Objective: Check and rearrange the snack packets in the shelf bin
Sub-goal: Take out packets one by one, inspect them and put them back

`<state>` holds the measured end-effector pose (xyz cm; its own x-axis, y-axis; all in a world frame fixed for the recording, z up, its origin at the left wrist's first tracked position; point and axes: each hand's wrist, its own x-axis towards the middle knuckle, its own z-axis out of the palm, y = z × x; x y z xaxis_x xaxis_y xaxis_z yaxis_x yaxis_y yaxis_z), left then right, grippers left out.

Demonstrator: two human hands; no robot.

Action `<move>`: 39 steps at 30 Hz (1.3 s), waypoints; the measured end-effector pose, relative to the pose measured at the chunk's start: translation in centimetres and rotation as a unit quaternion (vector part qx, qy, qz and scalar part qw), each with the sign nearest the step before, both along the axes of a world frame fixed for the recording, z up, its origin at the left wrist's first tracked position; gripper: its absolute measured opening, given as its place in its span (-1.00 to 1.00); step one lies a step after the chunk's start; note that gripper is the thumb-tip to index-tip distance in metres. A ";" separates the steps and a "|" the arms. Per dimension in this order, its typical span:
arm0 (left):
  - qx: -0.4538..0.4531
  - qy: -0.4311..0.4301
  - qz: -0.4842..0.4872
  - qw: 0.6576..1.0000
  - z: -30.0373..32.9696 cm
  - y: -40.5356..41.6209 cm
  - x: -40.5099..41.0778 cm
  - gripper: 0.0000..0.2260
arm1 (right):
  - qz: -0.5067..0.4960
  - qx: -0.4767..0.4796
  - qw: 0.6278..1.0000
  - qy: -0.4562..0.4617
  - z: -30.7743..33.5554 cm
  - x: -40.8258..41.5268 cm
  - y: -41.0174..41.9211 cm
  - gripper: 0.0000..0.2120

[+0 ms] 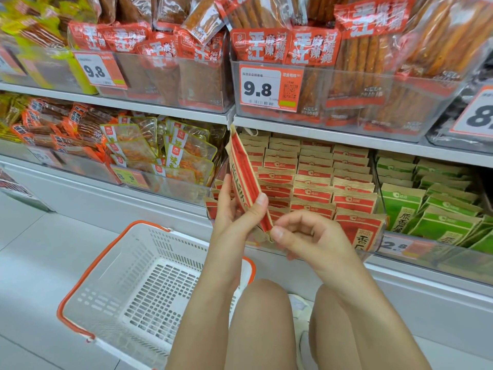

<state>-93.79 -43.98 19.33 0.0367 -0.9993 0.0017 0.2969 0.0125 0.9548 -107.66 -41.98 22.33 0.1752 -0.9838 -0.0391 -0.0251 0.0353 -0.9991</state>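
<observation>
1. A single red-and-kraft snack packet (244, 180) is held edge-on by the left hand (234, 206), with the thumb pressed on the near face and the fingers behind it. Its top corner reaches almost to the edge of the shelf (333, 134) above.
2. The packet's lower end is pinched by the right hand (304, 236) between thumb and curled fingers, so both hands are closed on the same packet.
3. The step in hand is judged to be the checking step: the packet is held lifted out in front of the clear shelf bin (380, 209), turned so that its side can be looked over.
4. The next move would call for the packet to be turned face-forward and slid upright into a row without neighbours being knocked over; which row has a gap cannot be told.
5. The packet appears flat and stiff, paper-brown with a broad red band and printed characters; no tear is visible.
6. Matching red packets (314, 180) are stood in tidy rows in the bin just behind the hands, with green packets (437, 209) in the next compartment.
7. A white shopping basket (138, 284) with orange handles is seen on the floor beside the person's knees.
</observation>
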 end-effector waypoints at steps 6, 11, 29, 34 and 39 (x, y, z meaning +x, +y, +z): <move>-0.001 0.005 0.008 1.000 0.0 0.2 -0.1 -0.13 | -0.009 0.001 1.000 0.006 -0.4 -0.3 0.1 -0.94; 0.004 0.006 -0.006 1.000 0.0 0.4 0.1 -0.24 | -0.014 -0.042 0.999 0.031 -0.7 -0.1 0.2 -0.88; 0.032 0.033 0.027 0.999 0.0 1.1 1.5 -0.68 | -0.021 -0.180 0.961 0.208 -2.2 0.8 0.0 -0.83; -0.005 -0.019 -0.008 1.000 0.0 0.9 3.0 -0.64 | -0.078 -0.138 0.969 0.190 -0.5 -0.7 -2.3 -0.57; -0.050 -0.087 -0.065 0.993 1.4 -0.6 4.0 -0.69 | -0.010 -0.139 0.985 0.101 3.9 -1.8 -5.0 -0.63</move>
<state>-89.76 -44.56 20.75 -0.1029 -0.9901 0.0953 0.1334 0.0812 0.9877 -109.50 -46.97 26.19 0.1712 -0.9649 0.1994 -0.2267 -0.2355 -0.9451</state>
